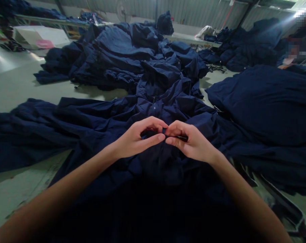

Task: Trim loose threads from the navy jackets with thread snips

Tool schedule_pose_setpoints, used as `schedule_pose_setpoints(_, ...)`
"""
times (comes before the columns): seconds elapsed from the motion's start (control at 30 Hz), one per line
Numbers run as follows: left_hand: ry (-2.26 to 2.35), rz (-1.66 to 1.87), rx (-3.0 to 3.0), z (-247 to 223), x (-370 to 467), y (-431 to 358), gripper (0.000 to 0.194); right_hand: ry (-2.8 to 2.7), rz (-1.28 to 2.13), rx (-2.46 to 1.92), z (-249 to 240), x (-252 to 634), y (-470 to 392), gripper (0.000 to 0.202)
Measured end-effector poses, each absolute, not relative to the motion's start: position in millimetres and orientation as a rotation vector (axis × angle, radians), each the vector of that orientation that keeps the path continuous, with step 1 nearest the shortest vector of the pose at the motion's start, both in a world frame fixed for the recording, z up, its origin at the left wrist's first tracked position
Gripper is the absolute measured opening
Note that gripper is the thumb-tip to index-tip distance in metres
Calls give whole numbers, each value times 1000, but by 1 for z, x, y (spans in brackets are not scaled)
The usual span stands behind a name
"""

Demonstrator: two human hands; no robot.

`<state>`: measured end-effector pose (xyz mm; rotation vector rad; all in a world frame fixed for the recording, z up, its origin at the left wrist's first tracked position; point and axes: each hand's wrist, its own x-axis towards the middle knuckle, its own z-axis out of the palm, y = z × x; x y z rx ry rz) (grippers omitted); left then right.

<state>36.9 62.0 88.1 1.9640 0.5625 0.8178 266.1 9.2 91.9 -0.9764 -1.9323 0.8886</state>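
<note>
A navy hooded jacket (112,118) lies spread in front of me, its hood (160,81) pointing away and a zipper (154,103) at the neck. Over its chest, my left hand (145,136) is closed in a pinch, thumb and fingertips together. Facing it, my right hand (187,140) pinches too, its fingertips almost meeting the left ones. Between them shows a narrow dark strip (164,131), mostly covered by the fingers. Whether this strip belongs to the jacket I cannot tell.
Behind the jacket rises a big heap of navy garments (112,50). Another navy pile (266,98) sits close on the right. A white box (40,35) stands at the back left of the pale table (11,84). Another person's hand (287,61) appears at the far right.
</note>
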Motion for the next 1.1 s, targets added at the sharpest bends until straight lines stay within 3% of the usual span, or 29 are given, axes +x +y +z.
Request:
schedule_pose_setpoints(0.1, 554, 593, 1912, 80, 39, 65, 25, -1855, 1001, -950, 88, 264, 5, 21)
schedule_pose_setpoints(0.3, 479, 178, 1565, 59, 34, 63, 34, -1717, 1148, -1015, 85, 261, -1, 5)
schedule_pose_setpoints(0.67, 482, 142, 1408, 51, 33, 63, 41, -1395, 1314, -1146, 80, 261, -2, 27)
schedule_pose_setpoints(1.1, 394, 296, 1393, 57, 40, 55, 16, -1443, 1307, -1099, 72, 258, 0, 24)
